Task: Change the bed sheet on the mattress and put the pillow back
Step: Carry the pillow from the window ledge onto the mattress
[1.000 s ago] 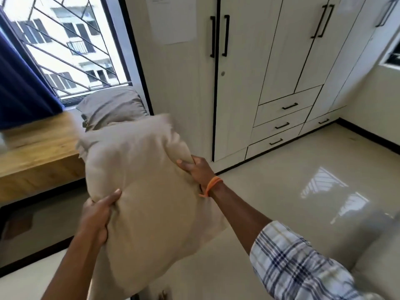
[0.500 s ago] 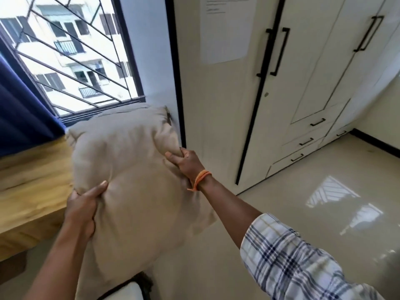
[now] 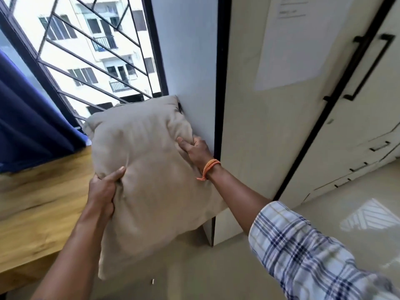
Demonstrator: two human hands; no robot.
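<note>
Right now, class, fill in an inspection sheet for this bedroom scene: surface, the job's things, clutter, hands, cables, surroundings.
Surface: wooden ledge under the window, bare where it shows.
Job's things: beige pillow held upright in the air; its top right corner is at the wall. No mattress or sheet in view.
Clutter: one small pale scrap on the floor.
Hands: left hand grips the pillow's left edge; right hand grips its right edge.
Cables: nothing seen.
Surroundings: barred window, blue curtain, wardrobe with a paper sheet on its door, glossy floor.
</note>
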